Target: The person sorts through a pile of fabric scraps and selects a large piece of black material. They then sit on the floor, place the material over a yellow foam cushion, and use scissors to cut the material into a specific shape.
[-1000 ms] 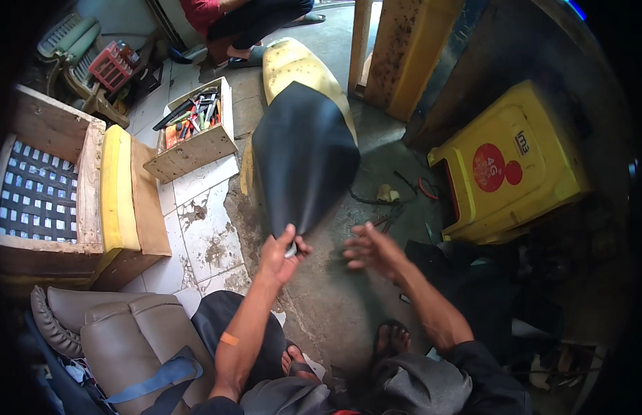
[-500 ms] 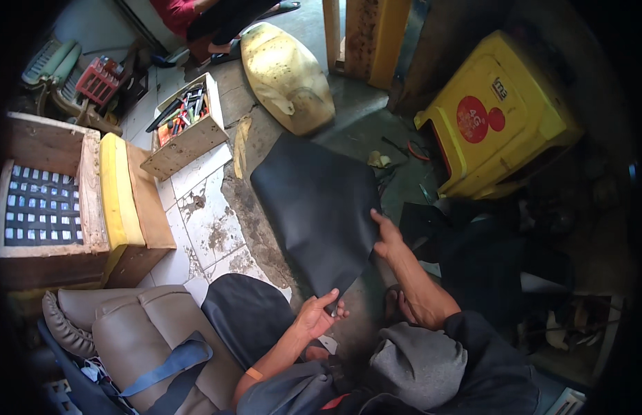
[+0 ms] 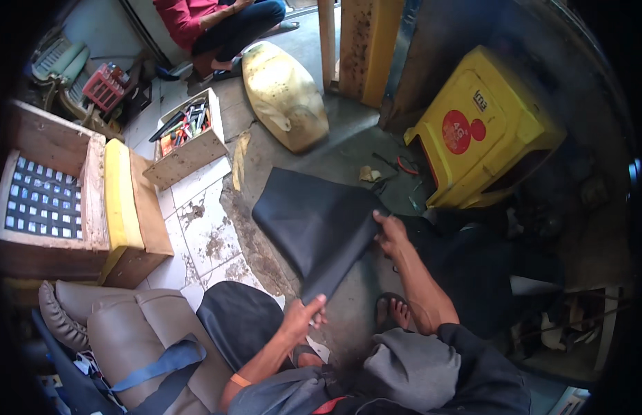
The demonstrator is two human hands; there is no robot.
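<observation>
A broad piece of black vinyl or leather-like sheet (image 3: 314, 218) stretches in front of me, its far part low over the floor. My left hand (image 3: 303, 319) is closed round its near corner, fingers wrapped on the material. At the sheet's right edge my right hand (image 3: 391, 234) pinches it, thumb on top. Between the two hands the edge runs fairly straight, and a fold slants across the sheet. Beside my left forearm lies a rounded black covered piece (image 3: 239, 318), close to a brown padded seat cover (image 3: 137, 339) with a blue strap (image 3: 162, 366) across it.
A wooden box of tools (image 3: 189, 138) stands far left, near a yellowed foam block (image 3: 286, 97). A yellow plastic stool (image 3: 487, 131) lies tipped at right, with red-handled pliers (image 3: 407, 164) nearby. A wooden frame with webbing (image 3: 48, 197) is at left. Another person (image 3: 217, 28) sits at the back.
The sheet's far edge has dropped nearer to me, and the fold across it is sharper. My left hand has shifted slightly left and turned over its corner. The view has tilted a little.
</observation>
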